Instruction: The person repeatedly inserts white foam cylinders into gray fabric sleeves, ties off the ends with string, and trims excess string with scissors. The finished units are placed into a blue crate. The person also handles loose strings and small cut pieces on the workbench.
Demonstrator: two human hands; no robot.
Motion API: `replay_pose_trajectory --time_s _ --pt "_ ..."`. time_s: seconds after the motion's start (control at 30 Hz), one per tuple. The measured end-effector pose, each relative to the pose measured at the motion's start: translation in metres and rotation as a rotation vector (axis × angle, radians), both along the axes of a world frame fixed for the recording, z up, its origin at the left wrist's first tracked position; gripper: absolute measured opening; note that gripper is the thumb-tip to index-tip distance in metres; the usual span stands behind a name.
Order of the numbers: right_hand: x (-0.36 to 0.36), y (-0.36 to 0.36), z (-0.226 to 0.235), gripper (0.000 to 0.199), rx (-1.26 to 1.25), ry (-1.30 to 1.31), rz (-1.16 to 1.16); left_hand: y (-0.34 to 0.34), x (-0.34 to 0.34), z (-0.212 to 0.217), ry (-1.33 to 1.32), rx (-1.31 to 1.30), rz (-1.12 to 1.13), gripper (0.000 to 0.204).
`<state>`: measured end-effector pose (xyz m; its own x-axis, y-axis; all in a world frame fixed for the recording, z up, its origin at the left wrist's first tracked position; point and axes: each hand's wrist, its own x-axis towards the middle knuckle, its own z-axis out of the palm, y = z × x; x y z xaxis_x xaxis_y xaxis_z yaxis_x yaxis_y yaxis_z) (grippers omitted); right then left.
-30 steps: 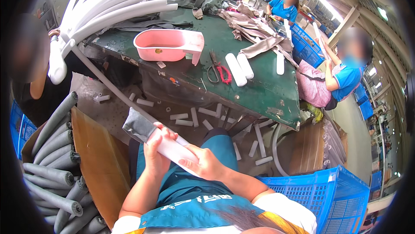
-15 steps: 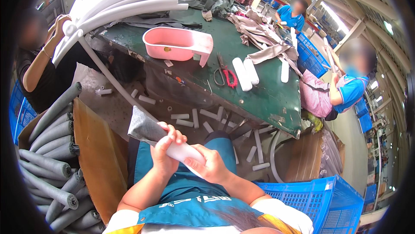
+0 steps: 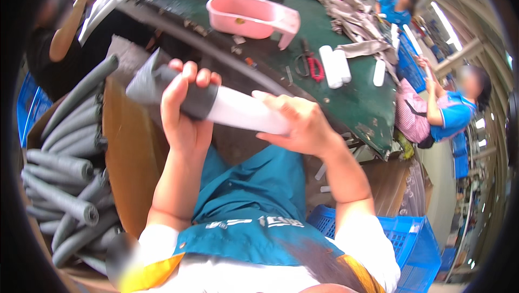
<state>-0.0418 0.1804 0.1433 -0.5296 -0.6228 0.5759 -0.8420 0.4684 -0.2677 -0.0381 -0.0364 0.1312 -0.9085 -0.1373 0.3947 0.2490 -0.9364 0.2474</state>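
Observation:
A white foam tube (image 3: 243, 113) lies slanted between my hands above my lap, its left part inside a dark grey fabric sleeve (image 3: 145, 84). My left hand (image 3: 183, 101) is wrapped round the sleeve, close to the edge where the white foam comes out. Past my fingers the sleeve's far left end looks flat and pointed, as if no foam fills it. My right hand (image 3: 300, 125) grips the bare right end of the tube, thumb and fingers on opposite sides; that end is hidden in my palm.
To my left, a cardboard box (image 3: 127, 155) holds several grey-covered tubes (image 3: 65, 198). On the green table (image 3: 357, 112) are a pink bin (image 3: 240, 27), red-handled scissors (image 3: 315, 68), white foam pieces (image 3: 335, 68) and cloth (image 3: 351, 22). A blue crate (image 3: 408, 239) stands at lower right; co-workers sit around.
Both hands have risen and moved away from my lap with the tube, which now lies flatter. My left hand now wraps further round the grey sleeve. The whole view has shifted.

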Motion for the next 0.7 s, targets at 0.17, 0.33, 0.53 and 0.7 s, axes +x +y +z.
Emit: replay_pose_trajectory --time_s 0.17,0.33,0.53,0.7 --pt "0.016 0.055 -0.020 0.062 -0.010 -1.591 0.217 -0.006 -0.025 -0.039 -0.296 0.041 -0.184 0.025" --pt "0.079 0.040 -0.076 0.068 -0.351 -1.840 0.026 0.000 -0.023 -0.084 -0.598 0.018 -0.275 0.030" --pt "0.120 0.004 -0.103 0.056 -0.684 -1.864 -0.089 0.019 -0.001 -0.104 -0.702 -0.274 -0.242 0.029" --pt "0.115 0.006 -0.109 0.059 -0.779 -1.795 -0.022 0.038 0.025 -0.106 -0.669 -0.577 -0.310 0.040"
